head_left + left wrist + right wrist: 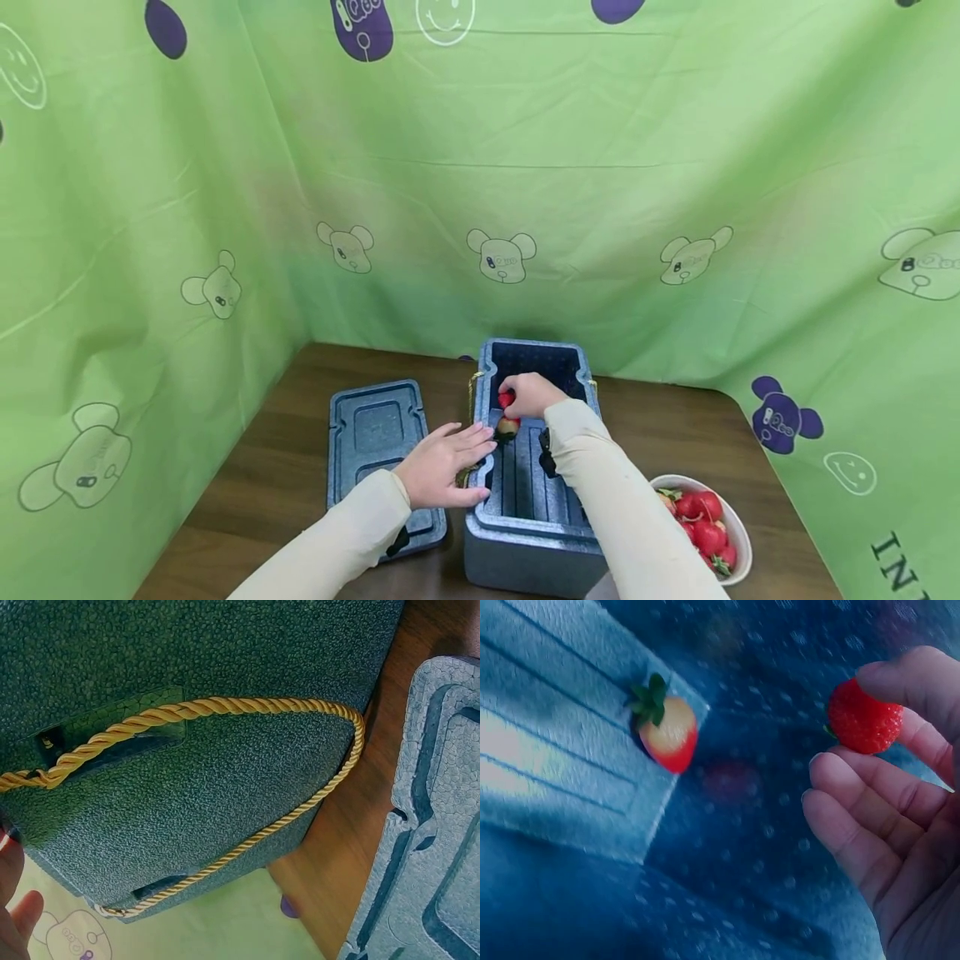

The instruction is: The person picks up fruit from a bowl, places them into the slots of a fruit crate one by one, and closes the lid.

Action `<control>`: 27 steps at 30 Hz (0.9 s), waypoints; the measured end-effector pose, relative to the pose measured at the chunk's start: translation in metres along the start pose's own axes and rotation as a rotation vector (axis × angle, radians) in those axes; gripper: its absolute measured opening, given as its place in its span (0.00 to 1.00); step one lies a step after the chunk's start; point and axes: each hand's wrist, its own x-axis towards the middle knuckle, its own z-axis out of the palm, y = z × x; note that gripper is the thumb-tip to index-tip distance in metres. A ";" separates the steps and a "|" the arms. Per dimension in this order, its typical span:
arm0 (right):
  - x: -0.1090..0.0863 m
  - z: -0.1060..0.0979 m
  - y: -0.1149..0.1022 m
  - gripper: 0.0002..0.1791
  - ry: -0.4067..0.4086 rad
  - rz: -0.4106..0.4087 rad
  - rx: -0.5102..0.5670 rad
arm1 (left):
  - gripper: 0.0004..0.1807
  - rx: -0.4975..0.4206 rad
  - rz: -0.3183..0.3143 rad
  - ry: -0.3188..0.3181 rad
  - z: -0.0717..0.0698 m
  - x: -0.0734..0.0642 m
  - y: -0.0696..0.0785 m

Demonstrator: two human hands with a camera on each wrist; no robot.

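Observation:
Inside the blue foam box (525, 530), my right hand (531, 395) pinches a red strawberry (864, 717) between thumb and forefinger. The other fingers are loosely bent below it. A second strawberry (669, 735), pale near its green leaves and red at the tip, lies on the ribbed floor of the box. My left hand (448, 465) rests on the box's left rim with its fingers stretched out. Only a few of its fingertips show at the edge of the left wrist view. A twisted gold rope handle (247, 705) hangs on the box's outer side.
The matching foam lid (378, 429) lies flat on the wooden table (255, 475), left of the box. To the right, partly behind my right forearm, stands a white bowl (742, 550) of several red strawberries. A green printed cloth (570, 200) hangs behind the table.

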 end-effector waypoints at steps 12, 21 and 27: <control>-0.003 0.024 -0.007 0.17 0.005 0.050 0.010 | 0.32 -0.007 -0.003 0.002 -0.002 0.000 0.002; -0.002 0.029 -0.008 0.16 -0.007 0.073 0.012 | 0.32 -0.010 0.005 0.006 -0.001 0.001 0.001; -0.001 0.030 -0.007 0.15 -0.005 0.066 0.006 | 0.32 -0.001 0.013 0.021 0.000 0.001 0.000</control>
